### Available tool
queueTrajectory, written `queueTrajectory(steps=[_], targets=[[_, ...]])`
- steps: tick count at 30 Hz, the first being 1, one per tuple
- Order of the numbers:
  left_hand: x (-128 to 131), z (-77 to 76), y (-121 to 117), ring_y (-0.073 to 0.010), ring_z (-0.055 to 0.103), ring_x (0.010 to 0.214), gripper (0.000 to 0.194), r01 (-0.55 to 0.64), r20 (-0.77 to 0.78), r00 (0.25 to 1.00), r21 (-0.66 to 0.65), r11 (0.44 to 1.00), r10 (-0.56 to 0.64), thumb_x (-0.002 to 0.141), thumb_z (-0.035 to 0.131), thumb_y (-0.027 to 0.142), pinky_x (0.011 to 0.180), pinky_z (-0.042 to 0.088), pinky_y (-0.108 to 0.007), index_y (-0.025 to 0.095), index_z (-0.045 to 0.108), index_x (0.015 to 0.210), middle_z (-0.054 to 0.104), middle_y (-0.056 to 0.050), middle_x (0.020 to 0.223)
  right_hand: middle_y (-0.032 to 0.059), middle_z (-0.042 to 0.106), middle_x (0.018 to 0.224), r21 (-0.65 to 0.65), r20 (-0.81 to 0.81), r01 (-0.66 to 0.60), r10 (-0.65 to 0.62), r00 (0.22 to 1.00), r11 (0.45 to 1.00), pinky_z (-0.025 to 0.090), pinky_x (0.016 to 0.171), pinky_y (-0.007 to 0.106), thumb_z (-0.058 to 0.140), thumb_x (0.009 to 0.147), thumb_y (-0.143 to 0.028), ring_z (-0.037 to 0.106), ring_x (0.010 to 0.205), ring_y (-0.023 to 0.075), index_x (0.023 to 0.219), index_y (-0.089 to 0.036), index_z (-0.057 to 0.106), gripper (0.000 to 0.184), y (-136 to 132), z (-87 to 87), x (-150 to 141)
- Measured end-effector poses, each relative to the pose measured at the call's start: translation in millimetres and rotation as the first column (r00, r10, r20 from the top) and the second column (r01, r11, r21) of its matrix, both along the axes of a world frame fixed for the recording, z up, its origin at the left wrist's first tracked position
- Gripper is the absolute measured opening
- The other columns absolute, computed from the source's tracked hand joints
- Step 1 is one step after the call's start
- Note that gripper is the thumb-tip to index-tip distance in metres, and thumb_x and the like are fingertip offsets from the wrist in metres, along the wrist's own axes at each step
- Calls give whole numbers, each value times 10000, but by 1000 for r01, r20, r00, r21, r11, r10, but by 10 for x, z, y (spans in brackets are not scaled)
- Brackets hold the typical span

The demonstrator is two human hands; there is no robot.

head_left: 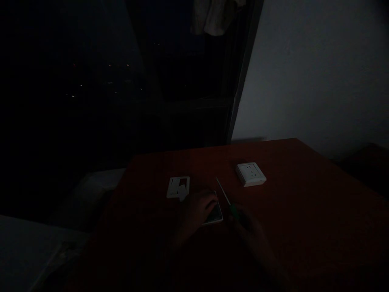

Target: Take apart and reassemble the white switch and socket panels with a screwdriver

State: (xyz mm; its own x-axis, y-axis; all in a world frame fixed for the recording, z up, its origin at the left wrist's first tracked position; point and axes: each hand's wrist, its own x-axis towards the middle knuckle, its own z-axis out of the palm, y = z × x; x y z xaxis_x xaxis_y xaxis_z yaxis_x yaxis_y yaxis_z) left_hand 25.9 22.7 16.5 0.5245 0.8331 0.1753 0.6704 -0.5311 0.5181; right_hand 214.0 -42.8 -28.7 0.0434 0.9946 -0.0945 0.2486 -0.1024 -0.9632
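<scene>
In the dim head view, my right hand [247, 227] is closed round a screwdriver [232, 209] with a green handle and a long metal shaft. Its tip points forward and to the left, above the table. My left hand [201, 207] has its fingers bent over a square wall-switch base [217, 214] with a white rim and a dark inside, and covers much of it. Just beyond that hand lies a thin white switch frame [169, 190], with a few loose white cover pieces [182, 192] on it.
A white wall socket [252, 173] on a box stands on the reddish-brown table [291, 182] at the right. A pale wall [313, 73] rises behind the table. Dark window glass [100, 81] with small lights fills the left, and a cloth [214, 18] hangs at the top.
</scene>
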Motion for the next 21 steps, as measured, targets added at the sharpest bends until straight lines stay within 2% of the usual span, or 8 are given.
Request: queueTrajectory(steps=[10,21], targets=[[22,5,-17,-162,614,862,134,36,-103,994,25,999,-33,908,540,169,719,440,-250,239,649,944,655,-3,935,74,695,1009,16,-28,-4,5,1000,1000,500,816,328,571,827,-446,639,921,234,1094,-193,596,368,3,-13,4],[39,41,-25,-164,609,867,169,51,-172,984,-24,998,-54,928,494,178,744,454,-246,240,649,955,639,-17,956,74,691,1035,12,-46,-16,17,999,1000,502,818,327,574,825,-430,640,925,234,1095,-193,600,360,-4,4,-6]])
